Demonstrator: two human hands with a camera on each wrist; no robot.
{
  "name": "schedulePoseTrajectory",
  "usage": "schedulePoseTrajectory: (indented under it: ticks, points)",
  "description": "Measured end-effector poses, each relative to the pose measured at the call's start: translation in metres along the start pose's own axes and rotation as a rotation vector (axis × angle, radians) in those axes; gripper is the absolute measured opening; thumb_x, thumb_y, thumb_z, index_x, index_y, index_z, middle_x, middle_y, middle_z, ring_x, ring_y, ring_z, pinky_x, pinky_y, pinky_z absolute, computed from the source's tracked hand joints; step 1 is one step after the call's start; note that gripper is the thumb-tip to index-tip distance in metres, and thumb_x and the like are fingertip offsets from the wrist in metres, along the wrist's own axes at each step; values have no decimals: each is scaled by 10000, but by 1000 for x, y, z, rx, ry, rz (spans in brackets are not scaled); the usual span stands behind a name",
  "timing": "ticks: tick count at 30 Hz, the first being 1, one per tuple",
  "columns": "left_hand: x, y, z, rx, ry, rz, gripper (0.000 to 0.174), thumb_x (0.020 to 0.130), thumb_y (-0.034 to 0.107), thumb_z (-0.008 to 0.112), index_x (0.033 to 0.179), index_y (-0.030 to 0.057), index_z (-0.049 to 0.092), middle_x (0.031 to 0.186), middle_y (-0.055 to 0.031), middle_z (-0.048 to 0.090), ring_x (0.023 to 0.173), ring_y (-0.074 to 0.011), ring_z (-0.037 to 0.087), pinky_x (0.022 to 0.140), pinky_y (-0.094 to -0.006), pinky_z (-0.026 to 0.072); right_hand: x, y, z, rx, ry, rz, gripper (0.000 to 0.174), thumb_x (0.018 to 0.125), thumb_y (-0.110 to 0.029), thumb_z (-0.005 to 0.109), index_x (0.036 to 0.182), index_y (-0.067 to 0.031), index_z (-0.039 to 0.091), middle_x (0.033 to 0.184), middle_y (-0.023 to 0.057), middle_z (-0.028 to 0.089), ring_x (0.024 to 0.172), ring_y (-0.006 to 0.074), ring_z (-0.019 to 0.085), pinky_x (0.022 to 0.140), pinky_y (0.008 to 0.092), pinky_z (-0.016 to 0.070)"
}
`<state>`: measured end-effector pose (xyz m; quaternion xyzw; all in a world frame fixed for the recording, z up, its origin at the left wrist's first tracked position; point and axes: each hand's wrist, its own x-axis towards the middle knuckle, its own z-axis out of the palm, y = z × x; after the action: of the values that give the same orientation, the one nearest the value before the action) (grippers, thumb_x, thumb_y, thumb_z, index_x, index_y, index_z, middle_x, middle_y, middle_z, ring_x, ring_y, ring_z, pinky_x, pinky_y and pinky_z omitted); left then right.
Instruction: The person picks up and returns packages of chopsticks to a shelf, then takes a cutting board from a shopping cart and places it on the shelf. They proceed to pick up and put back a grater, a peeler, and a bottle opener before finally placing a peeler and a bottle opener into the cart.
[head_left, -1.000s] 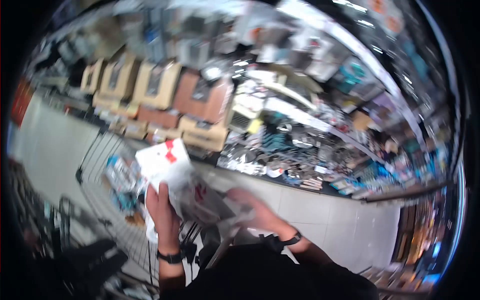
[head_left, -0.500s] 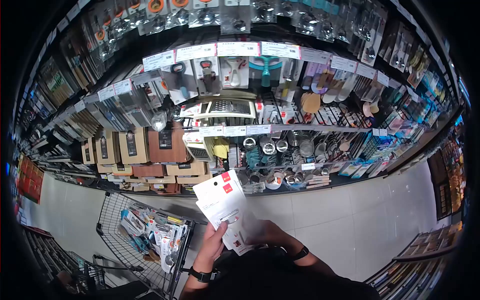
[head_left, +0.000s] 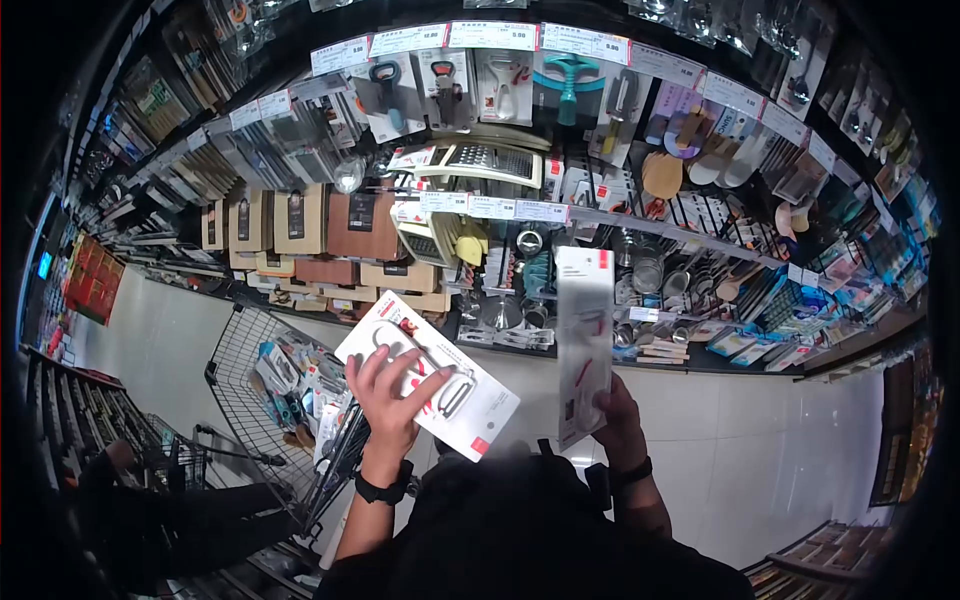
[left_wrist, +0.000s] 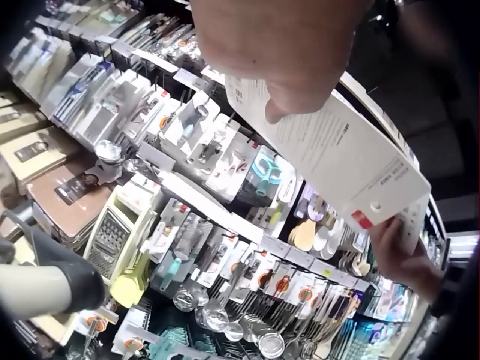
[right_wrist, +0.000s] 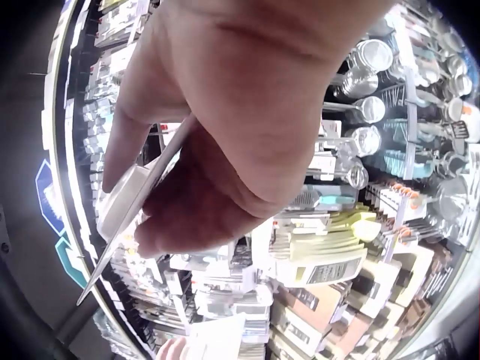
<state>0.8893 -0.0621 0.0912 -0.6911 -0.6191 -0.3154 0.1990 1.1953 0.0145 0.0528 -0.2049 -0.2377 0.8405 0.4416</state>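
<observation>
My left hand (head_left: 390,400) holds a white backing card with a peeler (head_left: 440,385) on it, its fingers spread over the front. In the left wrist view the thumb lies on the printed back of that card (left_wrist: 337,154). My right hand (head_left: 622,425) grips a second white card pack (head_left: 583,350) by its lower edge; it stands upright with a clear blister and a red corner mark. In the right wrist view this pack is seen nearly edge-on, between the thumb and fingers of the right hand (right_wrist: 225,112). The two packs are apart.
A wire shopping cart (head_left: 225,365) with packaged utensils stands at the left. Ahead, a store shelf carries cutting boards (head_left: 365,222), graters (head_left: 490,160), strainers and hanging carded tools above price labels (head_left: 495,36). A person's dark-clad legs (head_left: 220,515) show at the lower left.
The packs were held together in front of me, blurred at first. Now they are separated, one in each hand, the right one raised to the right. The view has steadied on the shelf.
</observation>
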Motion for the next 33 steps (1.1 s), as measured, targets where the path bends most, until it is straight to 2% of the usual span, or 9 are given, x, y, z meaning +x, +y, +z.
schedulePoseTrajectory:
  ticks: [4,7,10,15,19,21,22,28,33]
  points:
    - [-7,22,5,-24,55,76,245,775,191,706,1016,229,725,1134,-14,616,1220,-257,476,1091,-549,243,4,14,9,-316,-179,253,688,700,-104,754,1311,54,480,1206,137,615,1061,236,633,944,368,505]
    - [-9,38,18,-223,27,81,387,753,126,751,1069,92,529,1070,-68,643,1125,-263,580,1088,-563,266,3,21,25,-287,-186,347,659,718,-52,742,1315,46,482,1213,128,611,1072,226,623,954,360,485]
    - [-7,52,25,-264,16,6,351,724,102,731,1024,79,549,1019,-90,630,1126,-287,564,1082,-577,279,-1,24,14,-225,-163,339,641,738,-22,730,1325,31,480,1198,125,613,1070,223,623,939,354,489]
    - [2,57,17,-332,-201,-30,498,653,-5,488,1146,37,546,1340,-220,476,1321,-414,387,1133,-598,201,-11,4,-20,-476,-70,240,591,748,-93,768,1278,22,535,1132,95,642,1037,190,622,924,341,485]
    - [14,50,17,-591,-41,-391,472,740,-50,479,1198,21,571,1361,-186,487,1312,-336,428,1129,-453,272,-18,-25,-35,-609,-42,280,617,696,-192,838,1219,22,590,1101,79,659,1009,161,614,916,319,473]
    - [27,44,26,-1259,-41,-840,376,887,37,541,1261,-6,545,1350,-148,511,1262,-223,475,1070,-333,345,-19,-29,-41,-606,-52,296,619,695,-189,839,1220,21,590,1101,77,659,1011,162,614,918,320,472]
    - [32,41,29,-1258,-40,-843,376,887,37,541,1261,-6,545,1350,-148,511,1262,-223,475,1070,-333,345,-18,-30,-42,-604,-61,309,621,693,-187,841,1222,20,591,1102,74,660,1014,162,614,920,321,471]
    - [57,-1,64,-1414,-910,-828,347,933,132,635,1237,-31,591,1039,-30,680,918,-69,604,822,-231,472,12,-51,-35,-764,-162,353,572,716,-118,811,1223,20,586,1096,81,667,1009,166,622,892,322,496]
    - [60,-62,102,-1571,-498,-993,274,900,102,651,1134,-40,636,1016,-75,685,900,-134,650,800,-274,525,54,-53,-44,-485,191,-62,523,743,-96,783,1210,16,575,1093,86,660,989,173,631,868,320,513]
